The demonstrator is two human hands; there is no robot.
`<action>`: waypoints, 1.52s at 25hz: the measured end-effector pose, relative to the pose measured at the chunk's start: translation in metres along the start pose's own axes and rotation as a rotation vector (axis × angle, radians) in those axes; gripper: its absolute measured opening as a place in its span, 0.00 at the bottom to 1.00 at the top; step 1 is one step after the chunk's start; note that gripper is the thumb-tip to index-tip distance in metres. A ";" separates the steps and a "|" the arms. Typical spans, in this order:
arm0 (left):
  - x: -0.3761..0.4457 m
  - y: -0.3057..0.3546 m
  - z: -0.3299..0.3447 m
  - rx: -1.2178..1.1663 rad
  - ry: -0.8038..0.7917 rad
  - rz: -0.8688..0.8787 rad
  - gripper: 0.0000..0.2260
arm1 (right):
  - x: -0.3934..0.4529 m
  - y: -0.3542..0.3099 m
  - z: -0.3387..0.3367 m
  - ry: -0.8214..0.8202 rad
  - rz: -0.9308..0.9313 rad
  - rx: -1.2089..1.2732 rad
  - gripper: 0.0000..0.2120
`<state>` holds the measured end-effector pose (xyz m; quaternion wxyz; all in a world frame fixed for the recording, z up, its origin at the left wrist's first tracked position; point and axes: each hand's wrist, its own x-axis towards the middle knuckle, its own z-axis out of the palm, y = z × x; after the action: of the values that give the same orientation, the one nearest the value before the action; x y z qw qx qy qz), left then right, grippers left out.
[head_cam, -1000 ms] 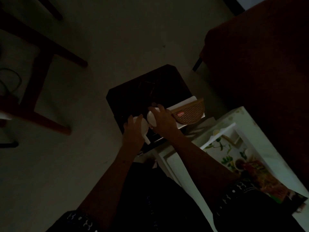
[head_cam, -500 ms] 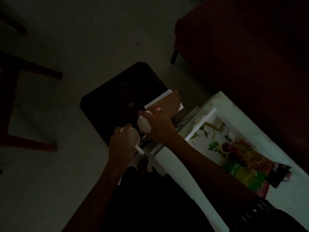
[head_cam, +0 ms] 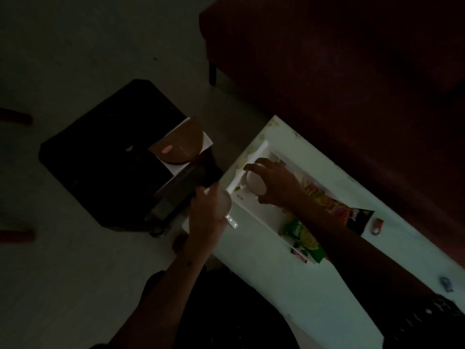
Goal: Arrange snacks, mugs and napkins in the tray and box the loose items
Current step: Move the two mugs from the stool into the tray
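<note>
In a dim room, our right hand (head_cam: 275, 183) clasps a white mug (head_cam: 255, 185) over the tray (head_cam: 247, 157) on the pale worktop (head_cam: 314, 293); our left hand (head_cam: 208, 210) grasps another mug (head_cam: 227, 205) beside it.

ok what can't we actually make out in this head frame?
- Left hand covers its white mug; only the side and handle show.
- Right hand hides the second mug's rim.
- Tray floor: masked by arm and snack packets.
- Dark side table: too dim for detail.
</note>
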<state>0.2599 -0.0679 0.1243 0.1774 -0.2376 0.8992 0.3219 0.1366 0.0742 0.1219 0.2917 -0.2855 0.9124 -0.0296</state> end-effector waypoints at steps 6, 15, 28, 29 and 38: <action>0.017 0.057 0.078 0.030 -0.040 0.038 0.30 | -0.006 0.089 0.017 -0.016 0.002 0.011 0.43; 0.050 0.081 0.155 0.079 -0.106 0.039 0.35 | 0.033 0.144 0.056 -0.002 0.006 0.037 0.44; 0.052 0.079 0.186 0.106 -0.047 0.017 0.32 | 0.039 0.148 0.081 -0.006 -0.024 0.063 0.43; 0.051 0.078 0.187 0.106 -0.051 0.014 0.33 | 0.039 0.149 0.082 -0.007 -0.018 0.071 0.43; 0.049 0.074 0.176 0.068 -0.102 0.042 0.45 | 0.028 0.144 0.079 -0.022 0.071 0.030 0.48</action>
<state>0.2089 0.0839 0.0098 0.2240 -0.1960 0.9041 0.3066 0.0886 0.1879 0.0103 0.3067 -0.2490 0.9182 -0.0299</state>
